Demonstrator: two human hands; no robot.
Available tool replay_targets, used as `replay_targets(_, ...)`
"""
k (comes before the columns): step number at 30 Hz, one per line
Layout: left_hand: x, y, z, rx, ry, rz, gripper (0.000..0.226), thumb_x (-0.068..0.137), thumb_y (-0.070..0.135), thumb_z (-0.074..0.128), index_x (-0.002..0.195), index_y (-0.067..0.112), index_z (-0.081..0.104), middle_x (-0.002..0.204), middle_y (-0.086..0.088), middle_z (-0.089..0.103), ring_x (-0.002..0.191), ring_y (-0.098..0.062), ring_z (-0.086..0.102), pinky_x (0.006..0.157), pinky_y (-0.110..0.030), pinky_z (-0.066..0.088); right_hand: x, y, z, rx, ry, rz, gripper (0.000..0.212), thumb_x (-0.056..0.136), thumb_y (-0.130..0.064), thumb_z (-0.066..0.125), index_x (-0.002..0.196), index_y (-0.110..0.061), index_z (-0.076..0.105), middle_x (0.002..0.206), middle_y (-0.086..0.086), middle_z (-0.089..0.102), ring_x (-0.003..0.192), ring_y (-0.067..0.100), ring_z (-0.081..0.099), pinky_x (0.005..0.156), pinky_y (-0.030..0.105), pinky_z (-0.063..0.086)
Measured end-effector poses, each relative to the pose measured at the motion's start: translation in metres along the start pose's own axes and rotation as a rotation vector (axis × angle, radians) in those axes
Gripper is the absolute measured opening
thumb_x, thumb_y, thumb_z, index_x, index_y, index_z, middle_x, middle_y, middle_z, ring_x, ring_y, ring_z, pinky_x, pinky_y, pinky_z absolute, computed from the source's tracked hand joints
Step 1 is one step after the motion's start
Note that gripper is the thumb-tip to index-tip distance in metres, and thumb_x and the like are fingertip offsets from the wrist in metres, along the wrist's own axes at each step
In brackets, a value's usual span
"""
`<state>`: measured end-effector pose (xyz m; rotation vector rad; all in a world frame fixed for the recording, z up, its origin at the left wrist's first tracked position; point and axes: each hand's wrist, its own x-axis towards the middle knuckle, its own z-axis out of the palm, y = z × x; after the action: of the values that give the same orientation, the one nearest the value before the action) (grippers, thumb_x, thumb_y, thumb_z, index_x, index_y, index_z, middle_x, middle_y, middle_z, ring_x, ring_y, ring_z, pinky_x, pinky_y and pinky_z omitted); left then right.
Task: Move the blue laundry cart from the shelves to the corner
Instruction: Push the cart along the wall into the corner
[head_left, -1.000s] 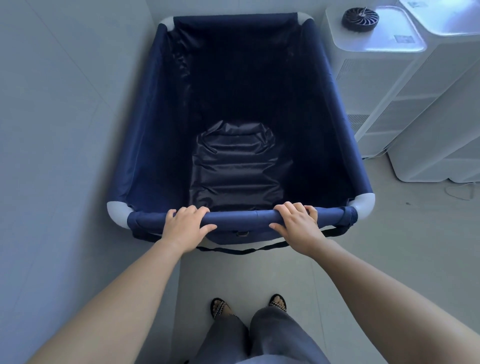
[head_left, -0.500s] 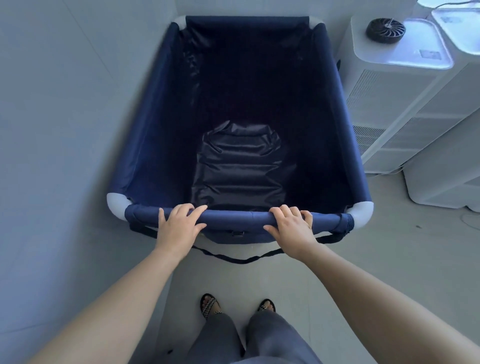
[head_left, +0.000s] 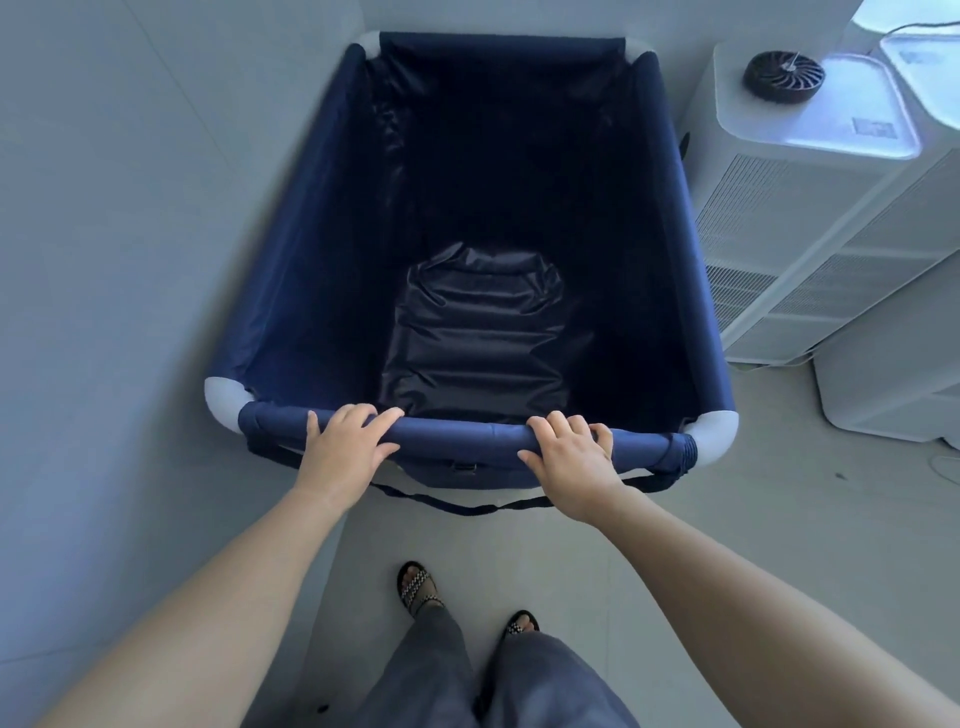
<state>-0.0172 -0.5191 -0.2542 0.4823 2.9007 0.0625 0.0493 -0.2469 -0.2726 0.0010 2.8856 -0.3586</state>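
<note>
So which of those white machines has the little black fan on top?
The white machine right beside the blue cart: the fan sits on its lid. The ones further right show none.

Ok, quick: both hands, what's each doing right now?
Left hand: holding the blue fabric laundry cart's padded near rail, fingers over, thumb under.
Right hand: holding the same rail, fingers curled over it.
</note>
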Motion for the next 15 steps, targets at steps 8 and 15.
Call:
replay_targets(8,0.014,-0.021,0.0,0.051,0.104,0.219,0.042,0.081,0.035,0.071,0.12,0.024,0.061,0.099,-0.001,0.064,0.094,-0.027,0.062,0.09,-0.046,0.044,0.002,-0.002,0.002,-0.027,0.015,0.021,0.038,0.096,-0.047,0.031,0.125,-0.024,0.039,0.118,-0.004,0.047,0.108,0.022,0.042,0.1,0.041,0.023)
replay_targets(15,0.023,-0.036,-0.008,0.079,0.095,0.384,0.044,0.084,0.052,0.04,0.115,0.028,0.061,0.088,0.008,0.064,0.075,-0.018,0.063,0.071,-0.034,0.049,0.004,-0.006,-0.001,0.004,0.004,0.068,0.041,0.095,-0.051,0.024,0.122,-0.027,0.042,0.115,-0.008,0.048,0.108,0.019,0.043,0.098,0.039,0.021)
